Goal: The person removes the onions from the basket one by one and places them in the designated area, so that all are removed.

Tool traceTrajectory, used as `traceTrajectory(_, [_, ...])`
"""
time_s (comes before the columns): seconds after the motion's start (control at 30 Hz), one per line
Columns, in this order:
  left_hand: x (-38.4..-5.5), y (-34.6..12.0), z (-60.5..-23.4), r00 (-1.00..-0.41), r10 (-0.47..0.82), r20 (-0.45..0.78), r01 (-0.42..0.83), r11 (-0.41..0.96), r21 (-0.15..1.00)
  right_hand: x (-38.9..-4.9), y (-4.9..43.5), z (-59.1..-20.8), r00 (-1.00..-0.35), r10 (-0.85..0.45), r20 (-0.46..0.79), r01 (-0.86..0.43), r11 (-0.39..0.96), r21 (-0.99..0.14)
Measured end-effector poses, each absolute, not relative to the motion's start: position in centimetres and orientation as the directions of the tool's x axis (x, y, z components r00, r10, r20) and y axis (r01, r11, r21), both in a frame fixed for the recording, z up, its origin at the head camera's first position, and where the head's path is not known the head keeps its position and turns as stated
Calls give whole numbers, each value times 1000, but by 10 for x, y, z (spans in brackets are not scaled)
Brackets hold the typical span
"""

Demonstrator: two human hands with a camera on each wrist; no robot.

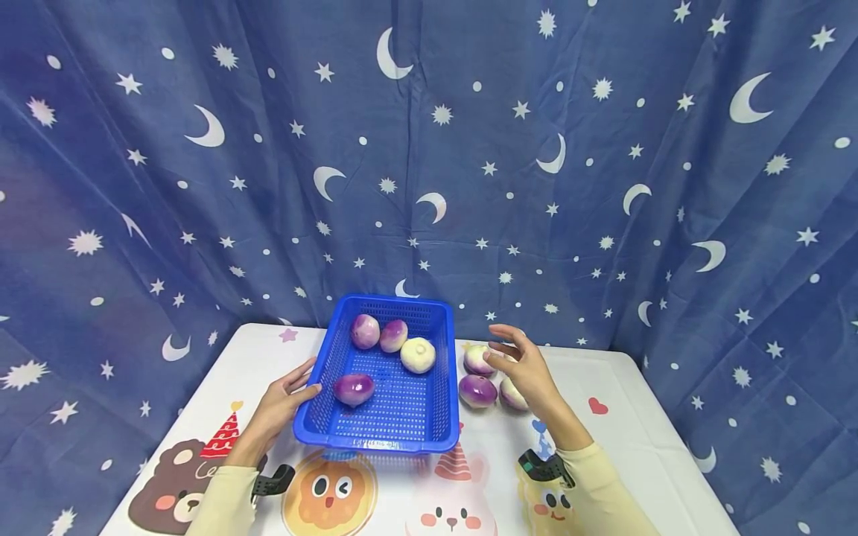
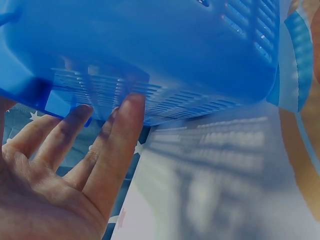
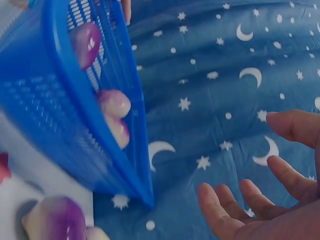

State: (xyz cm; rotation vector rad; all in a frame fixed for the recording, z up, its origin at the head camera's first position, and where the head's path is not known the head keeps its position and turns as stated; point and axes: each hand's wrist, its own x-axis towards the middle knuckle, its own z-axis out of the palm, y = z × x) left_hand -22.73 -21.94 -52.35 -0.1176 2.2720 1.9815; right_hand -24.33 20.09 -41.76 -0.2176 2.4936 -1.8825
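Note:
A blue perforated plastic basket (image 1: 395, 417) stands at the middle of the table, with several purple-and-white turnips (image 1: 354, 389) in it. My left hand (image 1: 276, 406) holds its left side, the thumb over the rim and the fingers against the outer wall. In the left wrist view these fingers (image 2: 117, 145) reach up to the slotted wall. Right of the basket, several more turnips (image 1: 478, 391) lie close together on the table. My right hand (image 1: 529, 376) hovers above them, fingers spread and nothing held; it partly hides some of them. In the right wrist view its fingers (image 3: 290, 175) are well apart.
A white tablecloth (image 1: 623, 447) with cartoon prints covers the table. Behind the table hangs a dark blue curtain (image 1: 469, 223) with moons and stars, close to the basket's far end. Each wrist carries a black strap-on device (image 1: 273, 480).

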Motion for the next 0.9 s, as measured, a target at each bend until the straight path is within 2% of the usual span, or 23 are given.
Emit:
traceTrajectory(0.57, [-228,-219,-522,-991,12,-136,-133,127,983,-242,120,-408,-946,-311,92,-148,161,-976])
traceTrajectory(0.9, [-228,-218,-521,-991,31,-127,-123,97,988,-263,82,-427,-908,-414,-67,33,89,-995])
